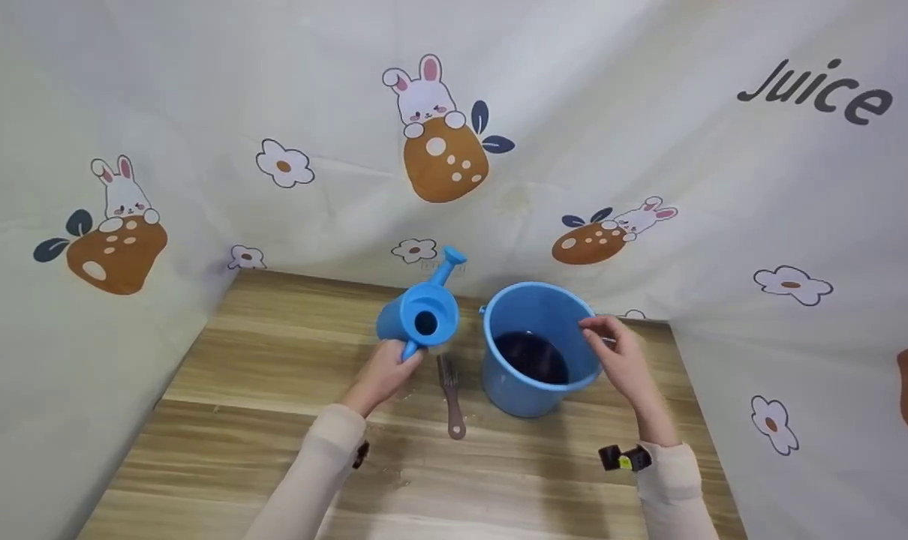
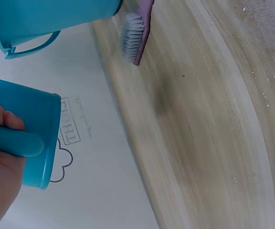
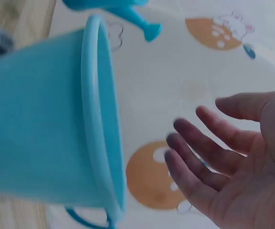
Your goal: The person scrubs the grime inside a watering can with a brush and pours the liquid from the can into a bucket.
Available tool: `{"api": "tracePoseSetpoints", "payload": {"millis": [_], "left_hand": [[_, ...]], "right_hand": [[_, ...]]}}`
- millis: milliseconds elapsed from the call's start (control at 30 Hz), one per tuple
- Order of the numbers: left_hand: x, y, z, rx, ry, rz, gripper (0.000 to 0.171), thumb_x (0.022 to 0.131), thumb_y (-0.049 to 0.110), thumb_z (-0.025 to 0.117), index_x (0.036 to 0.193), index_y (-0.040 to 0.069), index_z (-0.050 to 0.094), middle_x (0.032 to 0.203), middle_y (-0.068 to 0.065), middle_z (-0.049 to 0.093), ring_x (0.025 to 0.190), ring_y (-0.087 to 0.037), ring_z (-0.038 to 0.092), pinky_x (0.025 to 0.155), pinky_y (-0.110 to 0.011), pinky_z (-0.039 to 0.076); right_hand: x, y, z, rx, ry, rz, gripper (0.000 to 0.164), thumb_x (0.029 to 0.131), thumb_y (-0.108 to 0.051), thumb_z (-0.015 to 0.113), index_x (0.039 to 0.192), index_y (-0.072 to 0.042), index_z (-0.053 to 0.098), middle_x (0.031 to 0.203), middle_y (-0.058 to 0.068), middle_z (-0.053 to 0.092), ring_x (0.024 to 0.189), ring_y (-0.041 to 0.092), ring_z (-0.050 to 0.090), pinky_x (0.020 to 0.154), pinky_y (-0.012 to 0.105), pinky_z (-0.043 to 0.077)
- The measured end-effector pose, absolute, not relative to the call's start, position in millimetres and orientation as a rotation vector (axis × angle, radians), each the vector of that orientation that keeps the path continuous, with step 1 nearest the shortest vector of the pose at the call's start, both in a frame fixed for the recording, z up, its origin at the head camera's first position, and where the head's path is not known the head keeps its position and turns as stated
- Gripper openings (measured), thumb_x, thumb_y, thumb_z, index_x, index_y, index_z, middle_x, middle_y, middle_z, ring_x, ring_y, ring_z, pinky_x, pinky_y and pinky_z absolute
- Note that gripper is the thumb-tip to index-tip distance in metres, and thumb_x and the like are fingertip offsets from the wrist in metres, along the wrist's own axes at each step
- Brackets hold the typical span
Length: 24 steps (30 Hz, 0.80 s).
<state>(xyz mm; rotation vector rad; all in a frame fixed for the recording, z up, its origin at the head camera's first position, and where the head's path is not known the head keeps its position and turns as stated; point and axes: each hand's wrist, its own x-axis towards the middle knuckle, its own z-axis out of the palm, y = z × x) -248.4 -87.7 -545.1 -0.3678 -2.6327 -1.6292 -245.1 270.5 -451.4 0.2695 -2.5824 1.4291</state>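
My left hand (image 1: 383, 373) grips the handle of a blue watering can (image 1: 394, 319), whose spout points toward the back wall. In the left wrist view the fingers wrap round that handle, and the can (image 2: 39, 112) appears raised off the table. To its right stands a light blue bucket (image 1: 521, 399) with dark liquid (image 1: 533, 358) in the bottom. By the bucket's right rim is my right hand (image 1: 623, 364). The right wrist view shows this hand (image 3: 233, 164) apart from the bucket, its fingers loosely bent and holding nothing.
A brush (image 1: 454, 409) with a brownish handle and pale bristles lies between the can and the bucket. The wood-grain table (image 1: 274, 352) has small droplets or specks on it. Printed sheeting (image 1: 334, 90) rises behind and at both sides.
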Motion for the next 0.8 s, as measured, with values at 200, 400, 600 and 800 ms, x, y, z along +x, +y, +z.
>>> {"api": "tracePoseSetpoints", "payload": {"millis": [200,400,600,800], "left_hand": [[-248,-84,-541,-0.433,-2.616,-1.646,0.044,0.097,0.021,0.058,0.059,0.016,0.037,0.052,0.010,0.033,0.049,-0.007,0.032,0.049,-0.021,0.029],[-250,-75,-536,-0.476,-2.608,-1.680,0.043,0.098,0.024,0.059,0.060,0.016,0.040,0.052,0.010,0.035,0.049,-0.006,0.034,0.049,-0.021,0.031],[-253,-67,-529,-0.523,-2.574,-1.667,0.042,0.096,0.022,0.060,0.060,0.016,0.041,0.053,0.009,0.035,0.050,-0.004,0.032,0.048,-0.020,0.027],[-255,-62,-520,-0.609,-2.566,-1.641,0.040,0.100,0.017,0.051,0.061,0.015,0.040,0.056,0.008,0.035,0.052,-0.004,0.033,0.050,-0.020,0.028]], "right_hand": [[-262,302,-478,0.289,-2.575,1.133,0.029,0.092,-0.002,0.063,0.119,0.007,0.064,0.123,0.026,0.064,0.120,0.040,0.060,0.099,0.056,0.048],[-264,318,-512,0.345,-2.667,1.070,0.048,0.091,-0.004,0.065,0.134,0.011,0.051,0.142,0.032,0.049,0.134,0.049,0.045,0.109,0.062,0.037],[-258,320,-532,0.294,-2.664,1.077,0.054,0.095,-0.009,0.063,0.145,0.002,0.045,0.152,0.025,0.042,0.137,0.047,0.043,0.109,0.062,0.037],[-259,318,-538,0.301,-2.611,1.054,0.052,0.094,-0.009,0.064,0.143,0.000,0.049,0.150,0.022,0.046,0.137,0.043,0.045,0.109,0.060,0.037]]}}
